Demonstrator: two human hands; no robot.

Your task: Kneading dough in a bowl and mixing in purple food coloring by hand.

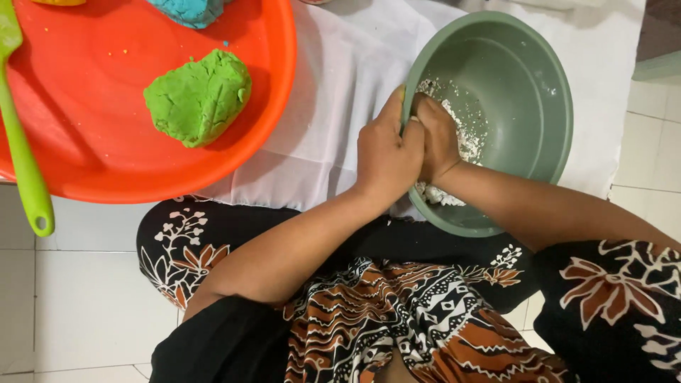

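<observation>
In the green bowl [528, 152], right hand [434, 138] fisted in white dough [464, 138], left hand [386, 152] fingers gripping rim.

The bowl [518, 64] is a muted sage green, and the crumbly dough [464, 135] inside it is white. The wide tray [92, 163] is bright orange-red; on it sits a grass-green lump [198, 96] and, at the top edge, a turquoise lump [188, 10]. The spatula [25, 163] is lime green. The cloth [340, 78] underneath is plain white, the floor tiles [85, 305] off-white. The garment [397, 319] is black with rust-brown and white floral and geometric print.
</observation>
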